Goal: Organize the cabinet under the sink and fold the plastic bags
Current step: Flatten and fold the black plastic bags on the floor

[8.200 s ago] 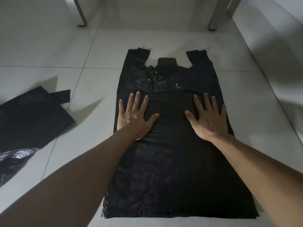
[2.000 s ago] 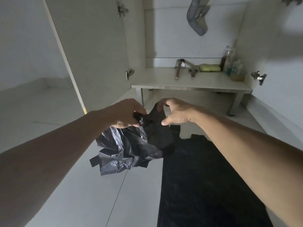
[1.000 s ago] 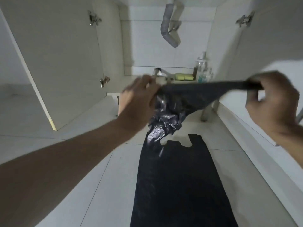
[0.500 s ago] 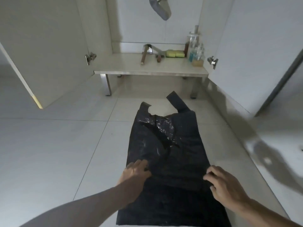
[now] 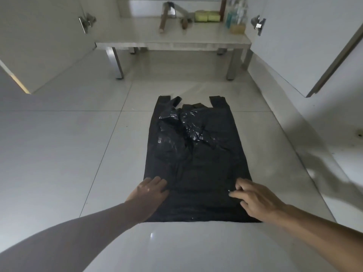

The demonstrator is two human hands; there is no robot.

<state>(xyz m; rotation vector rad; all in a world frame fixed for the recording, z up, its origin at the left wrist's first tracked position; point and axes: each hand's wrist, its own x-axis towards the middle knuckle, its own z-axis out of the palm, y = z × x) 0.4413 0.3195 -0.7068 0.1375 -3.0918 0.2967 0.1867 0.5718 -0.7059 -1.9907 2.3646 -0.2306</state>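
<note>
Pale tiled floor (image 5: 59, 154) fills most of the head view, dim light, with open cabinet doors on both sides: left door (image 5: 39, 46) and right door (image 5: 306, 46), each with a metal hinge showing. Between them sits a low cabinet shelf (image 5: 172, 41) on metal legs, holding two wooden-handled tools (image 5: 164, 22), yellow sponges (image 5: 207, 16) and a cluster of bottles (image 5: 236, 14) at its right end; bottle details too blurred to read. Black plastic bag (image 5: 196, 163) lies flat on the floor in front of the shelf, handles pointing toward the cabinet, bottom edge nearest the person. A second, crumpled black bag layer (image 5: 180, 126) sits on top of it toward the handle end, wrinkled and shiny, left handle folded over. Left hand (image 5: 149, 191) rests on the bag's near left edge, palm down, fingers close together and bent slightly, tips touching the plastic; cannot tell whether they grip it. Right hand (image 5: 253, 195) sits on the bag's near right part, fingers curled, thumb and forefinger meeting at a bit of plastic, looks like a pinch. Both forearms are bare and reach in from the bottom of the frame. Hand shadows fall on the right-hand floor and wall.
</note>
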